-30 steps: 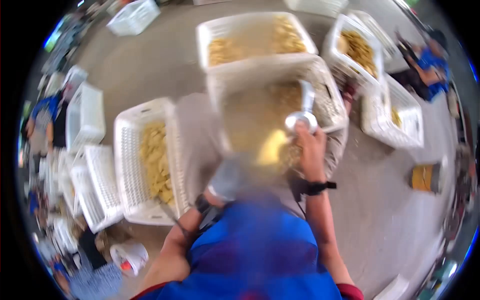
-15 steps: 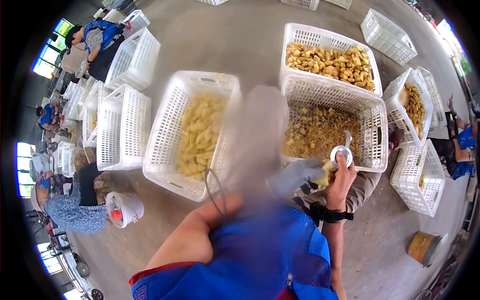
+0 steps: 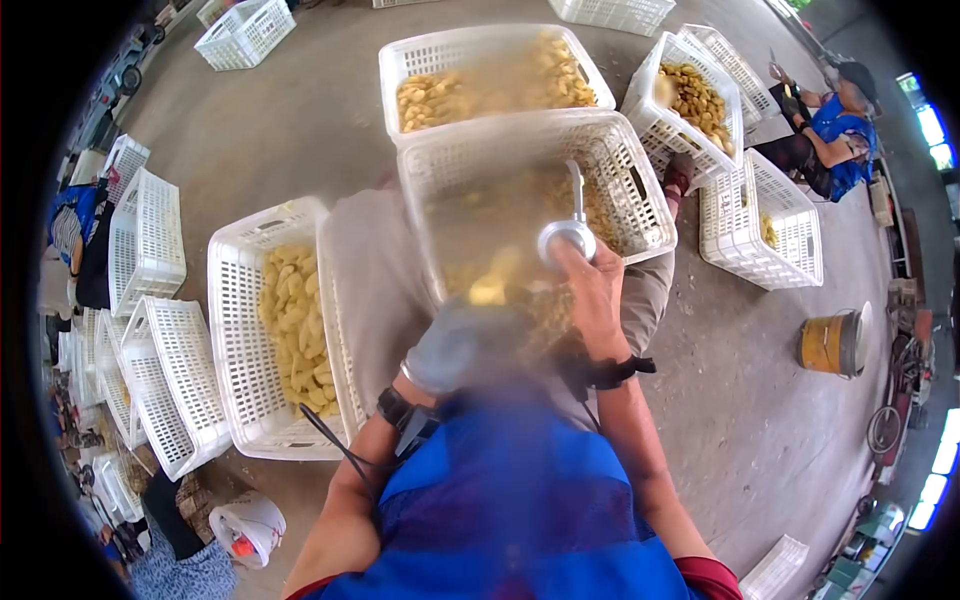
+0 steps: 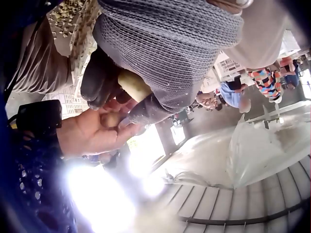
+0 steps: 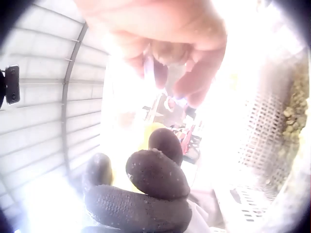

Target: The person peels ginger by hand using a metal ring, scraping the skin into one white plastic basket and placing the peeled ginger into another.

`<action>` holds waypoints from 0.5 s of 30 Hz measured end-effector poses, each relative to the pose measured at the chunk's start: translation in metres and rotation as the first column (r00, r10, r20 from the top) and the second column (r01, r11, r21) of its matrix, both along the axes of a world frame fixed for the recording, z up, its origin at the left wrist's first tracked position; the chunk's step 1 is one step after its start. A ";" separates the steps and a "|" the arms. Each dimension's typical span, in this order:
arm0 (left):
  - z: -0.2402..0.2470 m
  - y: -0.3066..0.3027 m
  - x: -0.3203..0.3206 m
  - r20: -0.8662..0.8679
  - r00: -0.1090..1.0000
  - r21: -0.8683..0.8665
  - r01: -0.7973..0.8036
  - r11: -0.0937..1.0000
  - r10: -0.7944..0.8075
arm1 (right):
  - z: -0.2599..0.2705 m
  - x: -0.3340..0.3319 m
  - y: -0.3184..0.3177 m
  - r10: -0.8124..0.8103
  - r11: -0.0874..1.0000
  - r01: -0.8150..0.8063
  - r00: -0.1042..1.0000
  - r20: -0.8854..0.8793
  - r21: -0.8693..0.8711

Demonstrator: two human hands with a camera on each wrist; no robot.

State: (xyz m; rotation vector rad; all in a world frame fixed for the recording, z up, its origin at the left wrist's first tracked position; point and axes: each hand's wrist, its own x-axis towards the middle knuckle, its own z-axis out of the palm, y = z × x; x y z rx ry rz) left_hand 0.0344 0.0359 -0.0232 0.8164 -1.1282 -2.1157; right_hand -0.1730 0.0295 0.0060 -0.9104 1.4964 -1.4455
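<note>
the yellow piece sits in the gloved left hand, over the person's lap and at the near edge of the front crate. the gloved fingers are curled round it. the bare right hand is clamped on a metal tool, gripped close to its round head, just beside the piece. this reads as the trimming step, with tool and piece brought together. the next move likely calls for turning the piece in the glove while keeping the tool's edge off the gloved thumb.

the front crate holds brownish scraps. the left crate holds clean yellow pieces, and the far crate holds more. the knees and the crate rim crowd the hands. a seated worker and a yellow drum are well apart.
</note>
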 end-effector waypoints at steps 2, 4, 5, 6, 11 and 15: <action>0.004 -0.001 -0.002 0.000 1.000 -0.009 0.012 1.000 -0.012 | 0.004 -0.005 0.007 0.063 0.992 -0.053 0.995 -0.079 0.114; 0.023 -0.002 -0.007 0.048 0.998 0.006 0.039 0.999 -0.039 | -0.002 -0.002 0.010 0.124 0.990 -0.114 0.982 -0.140 0.078; 0.032 -0.002 -0.009 0.087 0.995 0.021 0.055 0.998 -0.056 | -0.004 0.001 0.012 0.155 0.987 -0.146 0.973 -0.169 0.063; 0.026 -0.002 -0.008 0.070 0.996 -0.111 0.058 0.992 -0.051 | -0.003 0.002 0.015 0.190 0.981 -0.178 0.961 -0.202 0.076; -0.016 0.005 -0.008 0.089 0.994 -0.376 -0.027 0.926 0.065 | 0.014 -0.005 0.012 0.126 0.990 -0.115 0.980 -0.153 0.080; 0.014 0.009 -0.005 0.016 1.000 0.001 -0.006 1.000 0.006 | 0.011 -0.025 0.010 0.151 0.987 -0.156 0.978 -0.141 -0.023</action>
